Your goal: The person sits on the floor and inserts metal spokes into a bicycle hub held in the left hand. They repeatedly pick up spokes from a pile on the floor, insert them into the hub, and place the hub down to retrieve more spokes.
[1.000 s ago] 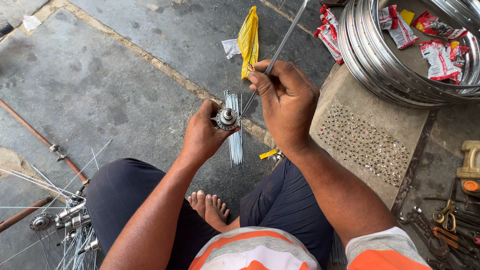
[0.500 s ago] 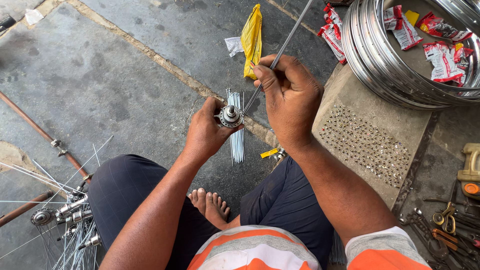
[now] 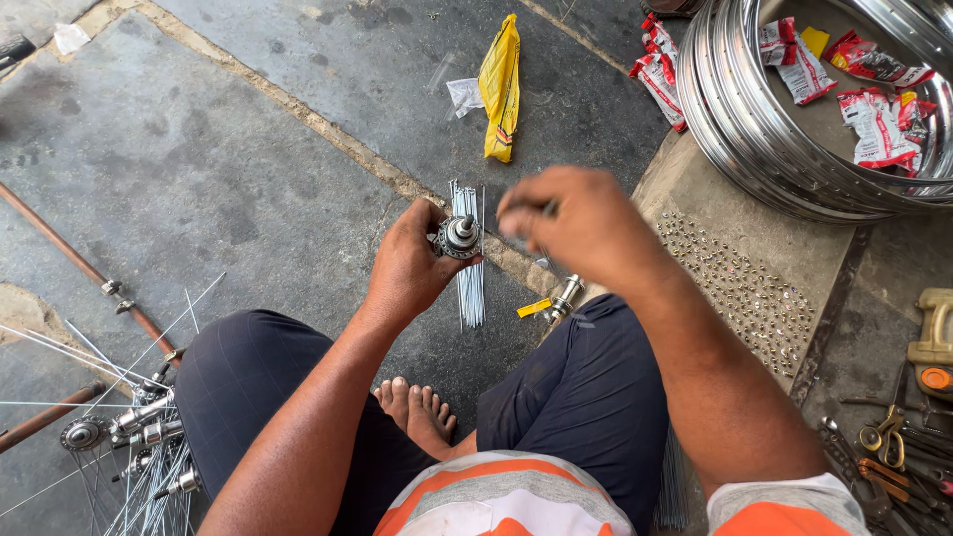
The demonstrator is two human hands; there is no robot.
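Since half a second ago our right hand (image 3: 581, 223) has dropped from the long thin spoke it held upright and now sits blurred just beside the small silver metal wheel hub (image 3: 460, 236), fingers curled; what they pinch we cannot tell. Our left hand (image 3: 409, 266) is closed around the hub, above a bundle of thin steel spokes (image 3: 468, 263) on the stone floor (image 3: 248, 129). A yellow plastic packet (image 3: 499, 84) lies toward the floor's far edge; red-and-white sachets (image 3: 660, 69) lie beside and inside stacked shiny steel rims (image 3: 740, 129) at the far right.
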